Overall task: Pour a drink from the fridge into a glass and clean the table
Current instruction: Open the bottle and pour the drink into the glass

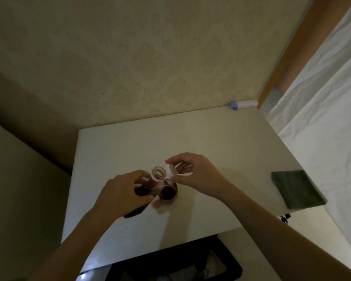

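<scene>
We see most of the white table (201, 138) bare: the whole far half up to the wall and the near strip by its front edge are open for a hand to pass. In the middle, the bottle (148, 184) and the glass (168, 192) just beside it stand in the way, with both hands crowded around them. A folded grey-green cloth (297, 189) lies at the right edge, well apart.

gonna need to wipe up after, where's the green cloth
In the head view the green cloth lies flat at the table's right edge, right of the right hand.
</scene>
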